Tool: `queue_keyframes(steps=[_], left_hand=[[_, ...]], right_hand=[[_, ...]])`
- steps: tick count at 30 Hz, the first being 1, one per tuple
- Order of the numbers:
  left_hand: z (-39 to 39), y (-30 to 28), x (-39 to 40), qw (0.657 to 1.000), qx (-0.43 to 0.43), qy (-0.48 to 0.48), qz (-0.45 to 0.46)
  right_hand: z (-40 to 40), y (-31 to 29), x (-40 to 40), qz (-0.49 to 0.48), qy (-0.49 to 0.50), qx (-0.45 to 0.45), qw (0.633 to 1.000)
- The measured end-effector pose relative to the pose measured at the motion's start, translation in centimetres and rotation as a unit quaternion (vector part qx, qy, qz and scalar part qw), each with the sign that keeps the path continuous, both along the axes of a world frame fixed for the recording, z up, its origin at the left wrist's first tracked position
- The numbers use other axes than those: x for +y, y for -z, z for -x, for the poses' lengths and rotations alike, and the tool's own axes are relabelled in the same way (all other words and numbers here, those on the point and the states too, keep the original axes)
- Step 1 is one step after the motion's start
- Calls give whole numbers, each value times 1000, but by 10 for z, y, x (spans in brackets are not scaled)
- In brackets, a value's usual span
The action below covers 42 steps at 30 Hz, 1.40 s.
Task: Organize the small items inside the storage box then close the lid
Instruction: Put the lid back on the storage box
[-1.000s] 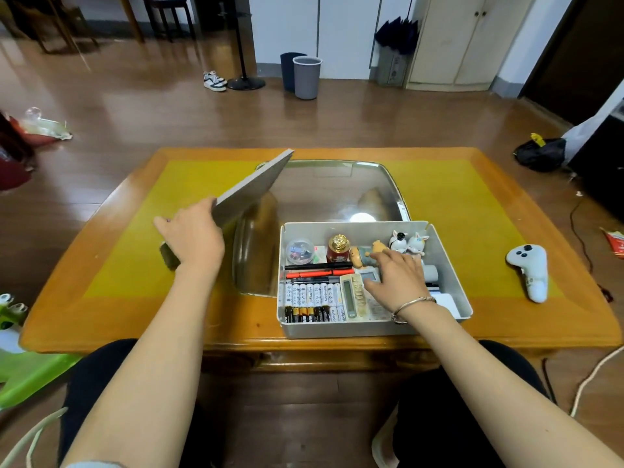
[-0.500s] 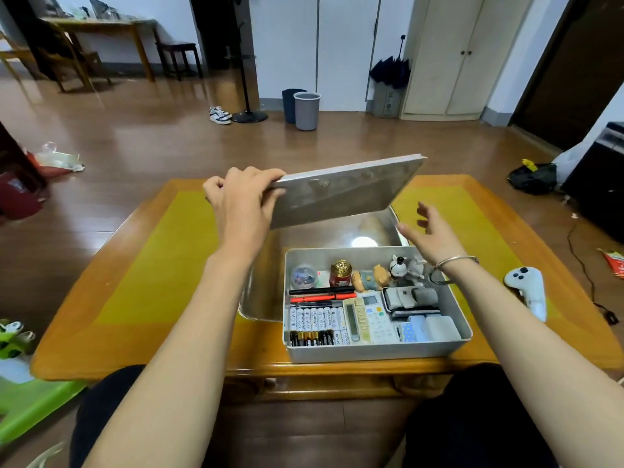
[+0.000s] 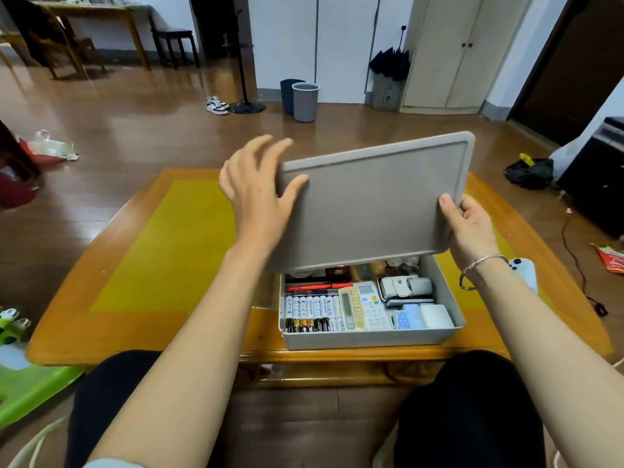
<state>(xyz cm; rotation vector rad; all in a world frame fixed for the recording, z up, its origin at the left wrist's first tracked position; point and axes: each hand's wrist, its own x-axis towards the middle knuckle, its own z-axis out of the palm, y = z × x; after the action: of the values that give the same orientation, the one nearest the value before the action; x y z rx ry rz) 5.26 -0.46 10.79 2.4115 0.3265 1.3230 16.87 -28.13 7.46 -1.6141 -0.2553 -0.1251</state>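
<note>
Lid is being held tilted over storage box: left grip thumb-pinching its edge, fingers spread; right grip clamping opposite edge. Likely light, stiff, slick; edges are best gripped.

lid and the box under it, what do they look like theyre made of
Lid: likely matte grey plastic, going by its even colour, rounded corners and moulded raised rim. Storage box: apparently the same matte grey plastic, with thin smooth walls and no visible seams. Neither shows any metallic shine.

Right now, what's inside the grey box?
The box shows batteries, red pens, a calculator and a white pouch. The lid hides things at the back.
</note>
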Motion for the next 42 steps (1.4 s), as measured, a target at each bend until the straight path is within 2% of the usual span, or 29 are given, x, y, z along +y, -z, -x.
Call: queue_keyframes(steps=[2, 3, 6, 8, 11, 14, 18, 21, 27, 34, 42], left_hand=[[1, 15, 2, 992, 16, -64, 110], [3, 25, 3, 981, 37, -66, 178], [5, 55, 7, 941, 110, 57, 315], [7, 64, 6, 937, 127, 93, 311], [7, 72, 0, 944, 109, 70, 304], [9, 81, -9, 940, 130, 39, 313], [11, 94, -14, 942, 190, -34, 273], [11, 102, -20, 924, 250, -52, 286], [17, 122, -34, 901, 322, -79, 281], [24, 134, -43, 898, 338, -104, 261], [30, 139, -49, 899, 348, -113, 238]], right_hand=[[0, -3, 0, -25, 16, 8, 1000], [-1, -4, 0, -38, 24, 13, 999], [-5, -5, -4, -54, 30, 51, 997], [-8, -4, -6, -36, 42, 77, 996], [-11, 6, -7, 22, 77, 82, 993], [-17, 21, -9, 99, 102, 91, 986], [-19, 36, -17, 282, 106, 76, 950], [-13, 47, -24, 353, 104, 67, 928], [-1, 71, -28, 380, 120, 95, 912], [5, 93, -27, 387, 121, 86, 910], [2, 101, -30, 437, 121, 61, 889]])
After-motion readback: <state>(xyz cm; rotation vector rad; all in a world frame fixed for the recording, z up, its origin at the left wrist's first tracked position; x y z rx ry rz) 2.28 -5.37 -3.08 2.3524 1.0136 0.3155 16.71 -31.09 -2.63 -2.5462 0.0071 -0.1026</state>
